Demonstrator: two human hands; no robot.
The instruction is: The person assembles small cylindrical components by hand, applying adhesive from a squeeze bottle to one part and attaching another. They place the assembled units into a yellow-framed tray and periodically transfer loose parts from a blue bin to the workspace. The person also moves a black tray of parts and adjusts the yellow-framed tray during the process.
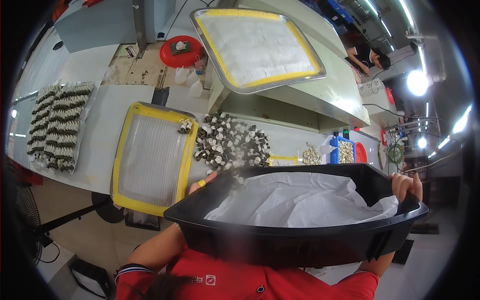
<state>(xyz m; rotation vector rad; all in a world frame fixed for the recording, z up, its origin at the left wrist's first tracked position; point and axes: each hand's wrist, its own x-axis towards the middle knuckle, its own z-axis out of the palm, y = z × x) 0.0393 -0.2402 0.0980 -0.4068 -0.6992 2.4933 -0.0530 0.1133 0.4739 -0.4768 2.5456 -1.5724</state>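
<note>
I hold a large black plastic bin [300, 245] up in front of my body. It is tilted, and a crumpled white sheet [295, 200] lines its inside. My right hand [406, 186] is closed over the bin's right rim. At the far left edge, my left hand [202, 183], with yellow wrap on a finger, grips the bin; most of this hand is hidden. Just beyond the bin, a heap of small white and dark-green pieces [227, 142] lies on the table. A few blurred pieces [239, 181] show at the bin's far left rim.
Left of the heap lies a yellow-edged tray [152, 155] with a few pieces on its corner. Another yellow-edged tray [260, 47] rests on a pale metal housing [320, 95]. Rows of pieces [62, 127] lie far left; a blue basket [345, 151] stands right. A co-worker [369, 57] is farther back.
</note>
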